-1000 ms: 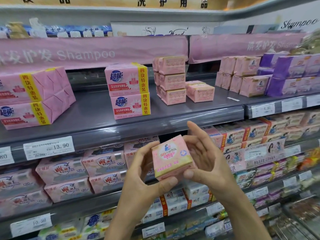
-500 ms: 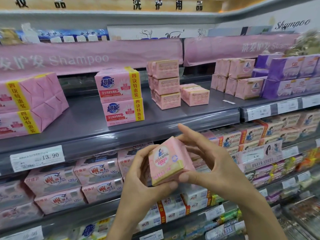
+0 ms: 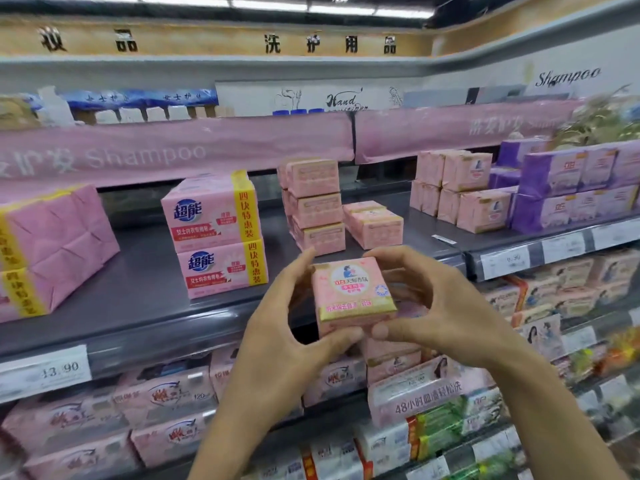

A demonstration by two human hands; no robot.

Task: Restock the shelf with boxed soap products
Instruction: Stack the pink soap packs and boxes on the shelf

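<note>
I hold a pink soap box [image 3: 351, 292] with both hands in front of the grey shelf [image 3: 145, 313], its printed face toward me. My left hand [image 3: 284, 327] grips its left side with the thumb under the bottom edge. My right hand [image 3: 436, 306] grips the right side, fingers curled over the top and thumb at the bottom. Just behind the box on the shelf stand a stack of three matching pink boxes [image 3: 315, 206] and a low single pile [image 3: 374, 225] beside it.
Two pink four-pack soap bundles [image 3: 218, 233] sit left of the stack, and bigger pink packs [image 3: 52, 247] at the far left. More pink boxes [image 3: 460, 192] and purple packs [image 3: 575, 188] fill the right. Lower shelves are packed with soap.
Both hands have lifted the box up to the shelf's front edge and turned it from tilted to square, face toward me. My view has moved closer to the shelf.
</note>
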